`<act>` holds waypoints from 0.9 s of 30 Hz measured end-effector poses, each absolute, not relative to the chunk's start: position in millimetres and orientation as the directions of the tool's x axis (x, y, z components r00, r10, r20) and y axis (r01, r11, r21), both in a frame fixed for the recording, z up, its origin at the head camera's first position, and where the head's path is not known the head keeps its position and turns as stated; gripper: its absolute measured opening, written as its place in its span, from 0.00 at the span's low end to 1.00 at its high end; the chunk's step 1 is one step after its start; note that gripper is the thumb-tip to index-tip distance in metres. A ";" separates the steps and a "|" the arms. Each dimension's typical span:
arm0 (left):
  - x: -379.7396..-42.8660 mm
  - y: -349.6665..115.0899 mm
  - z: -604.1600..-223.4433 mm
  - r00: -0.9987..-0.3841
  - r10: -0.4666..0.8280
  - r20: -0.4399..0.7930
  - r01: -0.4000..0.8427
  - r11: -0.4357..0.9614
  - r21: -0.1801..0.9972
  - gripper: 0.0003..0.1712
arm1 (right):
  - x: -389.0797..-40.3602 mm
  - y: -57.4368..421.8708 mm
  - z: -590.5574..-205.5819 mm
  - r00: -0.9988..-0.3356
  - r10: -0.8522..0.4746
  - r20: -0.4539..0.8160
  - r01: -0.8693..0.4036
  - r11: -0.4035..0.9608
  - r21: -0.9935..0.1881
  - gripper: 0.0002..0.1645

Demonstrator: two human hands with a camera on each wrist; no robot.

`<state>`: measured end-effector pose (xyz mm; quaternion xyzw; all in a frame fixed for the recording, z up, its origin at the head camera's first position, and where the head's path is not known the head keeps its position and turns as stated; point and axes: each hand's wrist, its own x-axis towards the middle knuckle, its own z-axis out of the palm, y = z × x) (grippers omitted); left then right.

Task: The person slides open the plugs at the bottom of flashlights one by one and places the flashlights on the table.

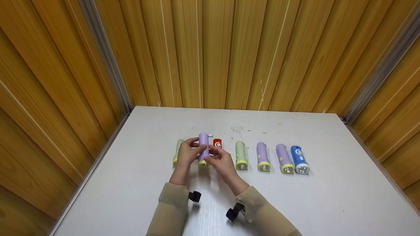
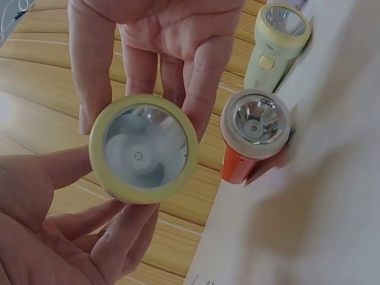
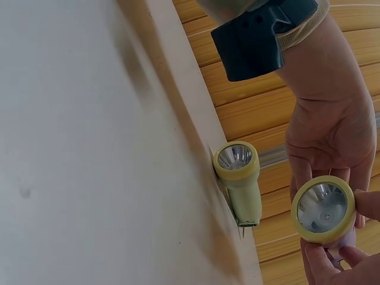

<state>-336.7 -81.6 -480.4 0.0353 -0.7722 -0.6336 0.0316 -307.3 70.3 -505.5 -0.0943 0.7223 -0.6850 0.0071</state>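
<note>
Grips purple flashlight [image 1: 203, 141] just below middle of head frame, with thumbs and fingers of left hand [image 1: 187, 152] and right hand [image 1: 224, 163] bent round it, near partly hidden red flashlight [image 1: 217, 142].

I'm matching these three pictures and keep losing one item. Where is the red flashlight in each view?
Head: the red flashlight is near the middle, just right of the held purple flashlight, partly hidden by the right hand.
Left wrist: right of centre, its pale rim toward the camera, the red flashlight stands out.
Right wrist: not in it.
Shared landmark: the purple flashlight, visible in all three.
</note>
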 end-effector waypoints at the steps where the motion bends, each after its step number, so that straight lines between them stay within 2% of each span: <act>1: -336.9 -82.8 -480.6 -0.995 -0.096 0.002 -0.017 0.201 0.979 0.30 | -307.9 68.8 -505.7 -0.983 -0.144 0.117 -0.125 0.046 -0.991 0.34; 10: -337.8 -90.7 -480.1 -0.992 -0.116 -0.056 -0.085 0.267 0.960 0.30 | -309.5 56.1 -501.3 -0.988 -0.149 0.037 -0.045 0.050 -0.998 0.35; 17: -340.1 -96.1 -480.1 -0.989 -0.130 -0.075 -0.117 0.347 0.930 0.23 | -317.6 46.1 -509.5 -0.990 -0.137 -0.008 0.004 0.029 -1.000 0.35; 23: -342.3 -98.8 -481.7 -0.992 -0.120 -0.046 -0.097 0.458 0.884 0.21 | -322.2 40.0 -514.3 -0.992 -0.114 -0.048 0.041 0.066 -0.997 0.35; 27: -341.6 -100.2 -482.5 -0.994 -0.103 -0.045 -0.089 0.480 0.873 0.23 | -325.0 36.8 -516.3 -0.991 -0.104 -0.080 0.072 0.075 -0.995 0.34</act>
